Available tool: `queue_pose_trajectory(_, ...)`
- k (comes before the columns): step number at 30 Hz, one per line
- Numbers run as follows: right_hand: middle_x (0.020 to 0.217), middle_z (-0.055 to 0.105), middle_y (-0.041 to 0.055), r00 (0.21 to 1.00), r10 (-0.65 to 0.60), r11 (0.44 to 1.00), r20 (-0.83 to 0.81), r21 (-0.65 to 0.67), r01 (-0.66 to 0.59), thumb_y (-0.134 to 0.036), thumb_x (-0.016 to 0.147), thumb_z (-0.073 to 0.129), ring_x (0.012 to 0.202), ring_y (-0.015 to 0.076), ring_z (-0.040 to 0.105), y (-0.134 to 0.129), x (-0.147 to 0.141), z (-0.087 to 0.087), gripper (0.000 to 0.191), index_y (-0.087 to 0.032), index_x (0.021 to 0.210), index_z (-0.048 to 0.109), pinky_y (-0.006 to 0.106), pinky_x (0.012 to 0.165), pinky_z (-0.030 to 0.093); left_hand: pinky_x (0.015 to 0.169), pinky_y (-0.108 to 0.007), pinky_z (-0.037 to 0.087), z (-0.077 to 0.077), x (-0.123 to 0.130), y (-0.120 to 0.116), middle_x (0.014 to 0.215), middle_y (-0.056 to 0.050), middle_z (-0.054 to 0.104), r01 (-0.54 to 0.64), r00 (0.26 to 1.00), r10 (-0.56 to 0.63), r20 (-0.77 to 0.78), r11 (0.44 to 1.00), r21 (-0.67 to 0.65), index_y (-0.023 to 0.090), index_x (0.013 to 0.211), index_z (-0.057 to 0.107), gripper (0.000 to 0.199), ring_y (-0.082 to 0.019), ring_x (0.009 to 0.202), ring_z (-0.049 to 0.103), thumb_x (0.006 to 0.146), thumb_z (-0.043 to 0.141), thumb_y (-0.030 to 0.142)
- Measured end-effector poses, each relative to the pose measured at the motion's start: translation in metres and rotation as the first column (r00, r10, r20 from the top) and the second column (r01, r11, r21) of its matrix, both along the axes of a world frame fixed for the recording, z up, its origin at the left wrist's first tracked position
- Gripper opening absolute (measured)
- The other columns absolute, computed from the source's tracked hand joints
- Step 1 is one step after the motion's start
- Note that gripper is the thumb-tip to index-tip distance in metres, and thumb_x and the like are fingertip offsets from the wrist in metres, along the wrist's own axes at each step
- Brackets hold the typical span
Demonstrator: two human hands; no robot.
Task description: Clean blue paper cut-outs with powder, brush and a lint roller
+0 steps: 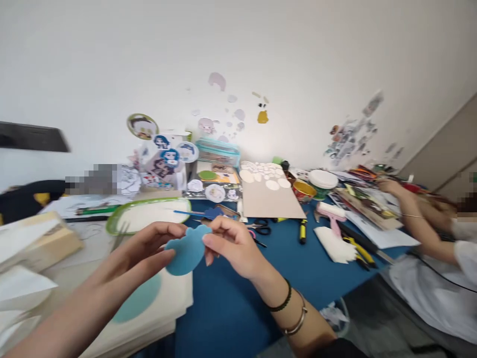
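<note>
A light-blue flat cutout (pixel 188 253), rounded with small bumps along its top, is held up between both hands above the table's front part. My left hand (pixel 158 248) pinches its left edge between thumb and fingers. At the upper right edge, my right hand (pixel 231 243) grips it with thumb and forefinger. Below my left forearm, a larger pale-blue round shape (pixel 139 298) lies on a stack of white sheets (pixel 182 293). Just beyond the hands are a blue brush-like stick (pixel 186 213) and black-handled scissors (pixel 263 227).
A green-rimmed white tray (pixel 112 223) stands at the back left. Behind the hands lies a grey board (pixel 272 199) bearing white cutouts. A yellow-black cutter (pixel 302 231), a pink-handled roller (pixel 333 214) and a white tub (pixel 323 181) are on the right. Another person's arm (pixel 413 214) reaches in there.
</note>
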State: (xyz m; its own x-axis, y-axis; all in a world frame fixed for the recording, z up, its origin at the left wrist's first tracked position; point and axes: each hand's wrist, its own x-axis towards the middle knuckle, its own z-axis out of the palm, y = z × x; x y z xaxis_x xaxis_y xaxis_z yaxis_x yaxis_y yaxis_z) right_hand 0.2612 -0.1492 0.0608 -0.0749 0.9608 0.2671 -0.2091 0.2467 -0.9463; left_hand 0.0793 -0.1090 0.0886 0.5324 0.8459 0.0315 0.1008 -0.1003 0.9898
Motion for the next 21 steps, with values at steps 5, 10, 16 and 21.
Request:
queue_pose_trajectory(5,0.065,0.064,-0.0013,0.983,-0.063,0.995,0.174,-0.059,0.075,-0.05,0.078,0.065,0.047,0.0101,0.054,-0.038,0.001,0.0,0.031,-0.021,0.071,0.058,0.024,0.052,0.046,0.097,-0.034,0.05,-0.016,0.03,-0.058,0.134,0.001,0.058,0.091,0.933,0.114,0.342,0.843,-0.529,0.034,0.121,0.06,0.045,-0.028,0.13,0.045,0.076,0.066,0.042)
queue_pose_trajectory(10,0.089,0.07,0.0065,0.326,-0.58,0.542,0.746,0.055,0.839,-0.046,0.093,0.044,0.081,0.0194,0.064,-0.073,0.102,0.01,0.036,-0.019,0.089,0.066,0.032,0.078,0.049,0.105,-0.03,0.046,-0.011,0.034,-0.092,0.138,0.0,0.054,0.095,0.752,0.367,0.548,0.763,-0.64,0.029,0.128,0.056,0.046,-0.022,0.132,0.044,0.082,0.059,0.035)
queue_pose_trajectory(16,0.131,0.051,0.0105,-0.033,-0.291,0.006,0.956,0.037,0.999,-0.03,0.088,0.061,0.122,0.0287,0.047,-0.096,0.24,-0.004,0.034,-0.016,0.119,0.056,0.055,0.102,0.034,0.108,-0.03,0.042,-0.016,0.001,-0.1,0.141,-0.004,0.051,0.087,0.63,0.489,0.604,0.728,-0.68,0.024,0.142,0.039,0.059,-0.02,0.131,0.045,0.085,0.053,0.021)
queue_pose_trajectory(21,0.13,0.049,0.0282,-0.041,-0.083,-0.004,0.996,0.041,0.999,-0.022,0.085,0.056,0.125,0.0415,0.044,-0.093,0.289,-0.034,0.049,-0.002,0.129,0.048,0.057,0.098,0.038,0.11,-0.032,0.038,-0.025,-0.017,-0.101,0.139,-0.013,0.052,0.223,0.386,0.554,0.738,0.72,-0.657,0.013,0.146,0.031,0.056,-0.021,0.129,0.046,0.092,0.04,0.023)
